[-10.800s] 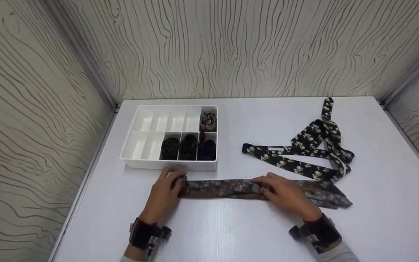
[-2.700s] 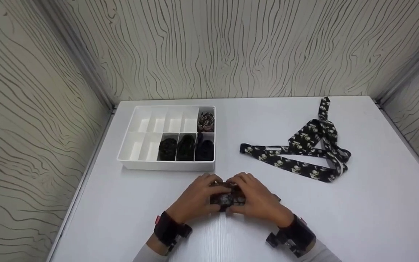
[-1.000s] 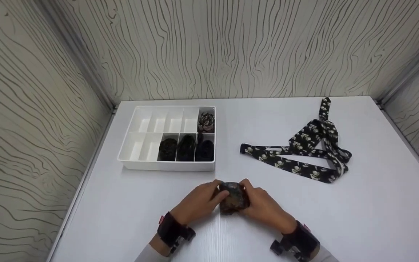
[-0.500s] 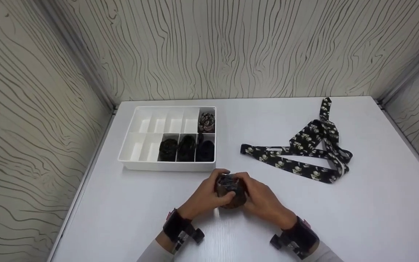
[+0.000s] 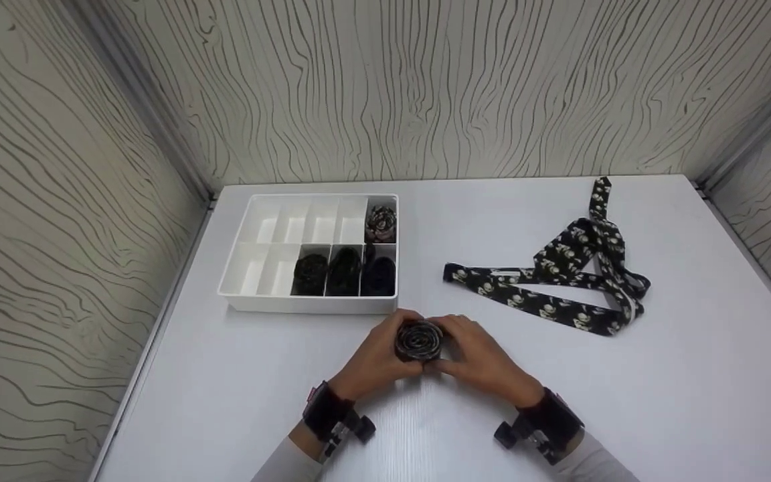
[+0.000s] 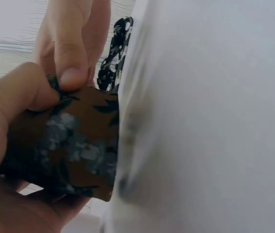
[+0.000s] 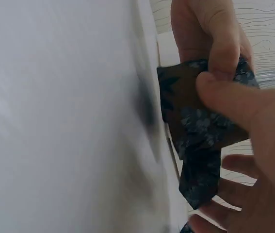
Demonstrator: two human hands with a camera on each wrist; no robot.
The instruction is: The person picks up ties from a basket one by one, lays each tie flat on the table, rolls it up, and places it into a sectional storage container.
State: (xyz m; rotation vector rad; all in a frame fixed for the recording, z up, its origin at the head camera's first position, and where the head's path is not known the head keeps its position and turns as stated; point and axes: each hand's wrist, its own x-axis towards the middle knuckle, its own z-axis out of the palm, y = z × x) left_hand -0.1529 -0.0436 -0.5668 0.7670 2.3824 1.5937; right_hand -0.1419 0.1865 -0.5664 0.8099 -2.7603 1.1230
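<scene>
A brown necktie with dark leaves and grey flowers is rolled into a coil (image 5: 419, 340), spiral end up, over the table in front of the tray. My left hand (image 5: 379, 351) grips the coil from the left, thumb at the near side and fingers behind. From the right, my right hand (image 5: 482, 358) holds it, its thumb (image 7: 229, 99) pressing the patterned side in the right wrist view. There, a short pointed tail (image 7: 200, 179) sticks out of the roll by the right fingers. Both thumbs meet close together on the fabric (image 6: 79, 145) in the left wrist view.
A white divided tray (image 5: 312, 304) stands behind the hands to the left. Several rolled ties, such as a dark one (image 5: 310, 274) and a brownish one (image 5: 381, 223), sit in its right compartments. A loose black tie with a pale print (image 5: 566, 314) lies at the right.
The necktie lay stretched flat between both hands and is now rolled into a coil. The roll was then lifted and turned, so its spiral end faces up.
</scene>
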